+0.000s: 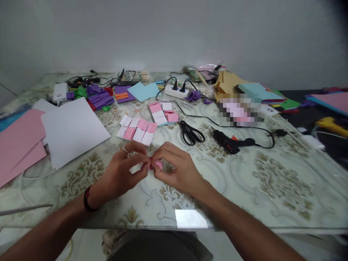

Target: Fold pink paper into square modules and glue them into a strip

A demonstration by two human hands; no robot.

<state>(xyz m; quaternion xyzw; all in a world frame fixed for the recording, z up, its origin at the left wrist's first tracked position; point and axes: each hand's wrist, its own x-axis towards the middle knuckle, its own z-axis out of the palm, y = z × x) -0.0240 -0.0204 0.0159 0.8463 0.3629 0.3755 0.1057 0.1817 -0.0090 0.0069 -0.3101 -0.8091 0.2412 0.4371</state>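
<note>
A small pink paper piece (158, 165) is pinched between the fingertips of both hands, low over the patterned table. My left hand (125, 168) grips its left side with thumb and fingers pressed together; a ring and a dark wristband show on that side. My right hand (176, 167) pinches it from the right, its fingertips touching those of the left. The fingers cover part of the paper. Just beyond the hands lie folded pink and white paper pieces (137, 129), with a second group (160, 113) behind them.
Black scissors (191, 133) and a black glue gun (230, 140) with its cable lie to the right. White sheets (74, 132) and pink sheets (21, 141) cover the left. A power strip (176, 91) and coloured papers line the back of the table (244, 192).
</note>
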